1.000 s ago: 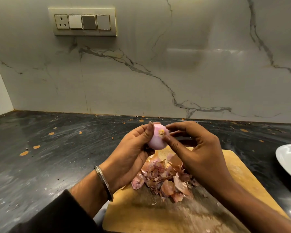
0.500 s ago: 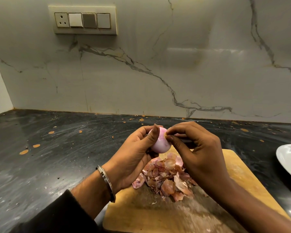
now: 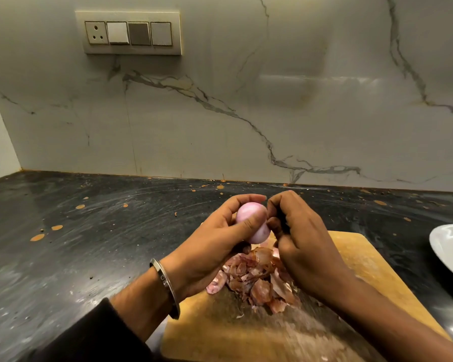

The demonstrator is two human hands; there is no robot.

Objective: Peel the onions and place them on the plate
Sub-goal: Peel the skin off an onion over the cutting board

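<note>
We are holding the onion (image 3: 251, 222) above the board (image 3: 372, 270), our left hand (image 3: 215, 246) curling around it, thumb lying across its front. Our right hand (image 3: 301, 239) is sitting just beside it, fingers curled at its right end; whether they are pinching skin we cannot tell. Peels (image 3: 256, 280) are lying heaped on the board below. The plate (image 3: 450, 246) is sitting on the tabletop (image 3: 76, 244) at far right.

Wooden board (image 3: 372, 267) (matt), glossy counter (image 3: 89, 244).
</note>
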